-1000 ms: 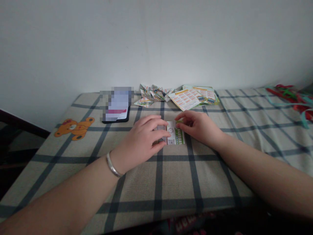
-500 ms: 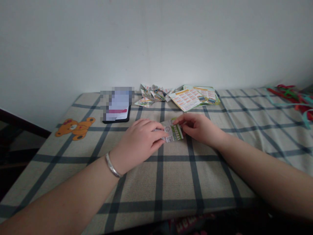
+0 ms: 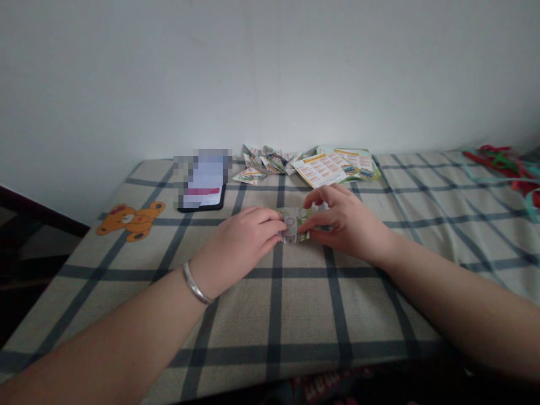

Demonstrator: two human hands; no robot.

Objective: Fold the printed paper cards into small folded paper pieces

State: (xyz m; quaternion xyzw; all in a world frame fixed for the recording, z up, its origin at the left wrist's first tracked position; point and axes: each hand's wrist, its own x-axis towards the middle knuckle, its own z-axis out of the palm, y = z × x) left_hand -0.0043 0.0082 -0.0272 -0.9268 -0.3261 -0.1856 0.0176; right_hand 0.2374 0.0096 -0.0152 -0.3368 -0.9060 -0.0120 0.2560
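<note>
Folded the printed slip (image 3: 295, 224) narrower since before; now pinches it between fingertips of left hand (image 3: 242, 242) and right hand (image 3: 350, 225), middle of the table (image 3: 295, 315). Folded pieces (image 3: 264, 163) finished at far edge; flat leaflets (image 3: 324, 169) remaining.

We log the left hand (image 3: 240, 239) and the right hand (image 3: 350, 225) as bare, with both forearms uncovered as far as the frame edges show them. We note one worn item: a thin, shiny silver metal bangle (image 3: 194, 286), a smooth rounded band sitting close around the left wrist. We see light glinting off its curve. Fingers are full and rounded, nails too small to tell. The right wrist is bare where it shows.
</note>
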